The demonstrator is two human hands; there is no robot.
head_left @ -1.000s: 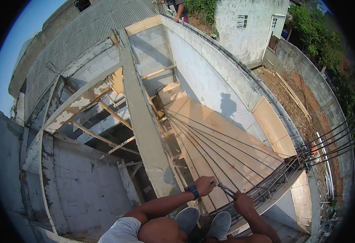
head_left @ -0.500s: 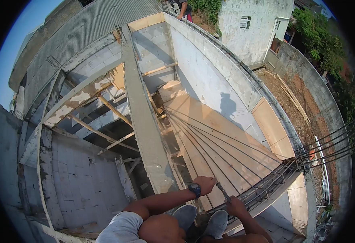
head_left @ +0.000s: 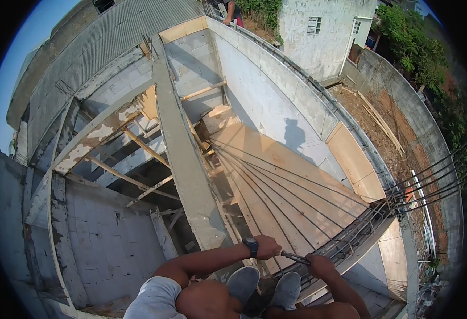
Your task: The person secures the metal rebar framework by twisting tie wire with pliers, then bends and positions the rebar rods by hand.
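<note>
Head view: a broad plywood sheet (head_left: 249,142) spreads beyond the hands, with a concrete beam (head_left: 183,165) along its left side.
Rebar cage (head_left: 361,228): runs along the sheet's near edge, slanting from beneath the hands up to the right.
Steel rods (head_left: 233,159): fan from the far left end of the sheet toward the cage and the hands.
Right hand (head_left: 321,267): closed around the lower end of the metal tool.
Left hand (head_left: 268,248): curled, at the tool's other end; whether the fingers pinch its tip, something thin, or nothing, I cannot tell.
Metal tool (head_left: 296,258): between the hands, long axis running from one to the other, right end a little lower in view; it points leftward from the right hand, which is the nearer, touching it.
Wristwatch (head_left: 251,245): dark, on the left wrist; dial too small to read.
Writing: no brand or label is legible.
</note>
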